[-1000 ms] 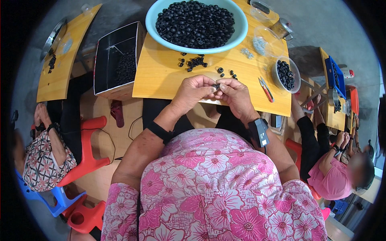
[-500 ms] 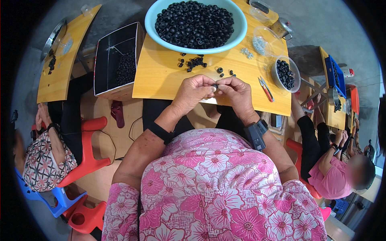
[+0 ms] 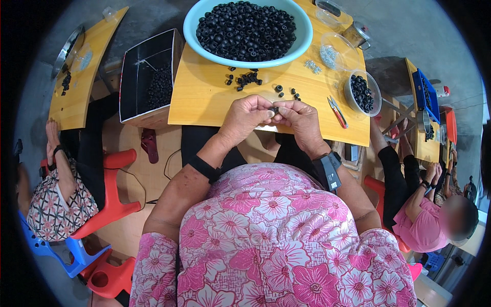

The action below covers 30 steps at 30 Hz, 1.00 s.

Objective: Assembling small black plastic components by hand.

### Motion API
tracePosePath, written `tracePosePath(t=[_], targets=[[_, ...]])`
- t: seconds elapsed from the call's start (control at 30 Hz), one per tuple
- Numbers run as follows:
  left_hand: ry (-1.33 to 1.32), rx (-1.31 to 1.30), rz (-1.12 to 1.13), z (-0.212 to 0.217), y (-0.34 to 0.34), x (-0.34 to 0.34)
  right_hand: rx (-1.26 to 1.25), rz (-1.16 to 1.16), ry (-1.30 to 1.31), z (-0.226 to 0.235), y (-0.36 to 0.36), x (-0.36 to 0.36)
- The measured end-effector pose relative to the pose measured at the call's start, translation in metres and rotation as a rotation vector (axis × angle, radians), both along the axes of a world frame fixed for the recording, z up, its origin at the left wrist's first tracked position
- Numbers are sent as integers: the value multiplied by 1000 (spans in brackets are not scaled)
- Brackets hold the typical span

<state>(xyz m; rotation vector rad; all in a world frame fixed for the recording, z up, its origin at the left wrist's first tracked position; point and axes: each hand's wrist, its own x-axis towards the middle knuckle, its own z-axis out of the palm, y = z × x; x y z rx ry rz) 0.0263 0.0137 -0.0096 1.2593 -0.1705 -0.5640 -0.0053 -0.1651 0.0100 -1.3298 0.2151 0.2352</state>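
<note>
- Left hand (image 3: 244,118): positioned just beyond the near edge of the surface (image 3: 197,110); thumb and index fingers drawn together in a pinch, gripping one side of a small black part (image 3: 275,110).
- Right hand (image 3: 303,122): facing the left hand; thumb and index fingers likewise closed in a pinch, on the opposite side of the black part.
- Black part: located between the two sets of fingertips, held in front of the torso — its detail is largely covered by the fingers.
- Basin (image 3: 192,43): light blue, round, at the far side of the surface; filled with black pieces (image 3: 245,30).
- Cluster (image 3: 249,79): loose black pieces lying between the basin and the hands; a few others lie to its right.
- Snips (image 3: 338,113): red-handled, resting right of the right hand, blades pointing away from the body.
- Tub (image 3: 377,108): clear, at the right edge of the surface, near the snips; contains black pieces.
- Dish (image 3: 352,57): clear, beyond the tub; contains small silvery bits (image 3: 328,57) — more of these lie just outside it, to the left.
- Cup (image 3: 356,35): metal, handled, beyond the dish.
- Box (image 3: 176,56): left of the surface, black inside, partly filled with small dark pieces.
</note>
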Motion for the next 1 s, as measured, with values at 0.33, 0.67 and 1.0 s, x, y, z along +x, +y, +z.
tracePosePath(t=[0.33,0.67,1.0], targets=[[-48,52,-17,-1,1,-2,82,57,165,0,-6,3],[-50,66,-43,1,3,2,342,160,195,-7,-17,7],[-116,121,-23,5,5,0,264,241,271,2,-19,11]])
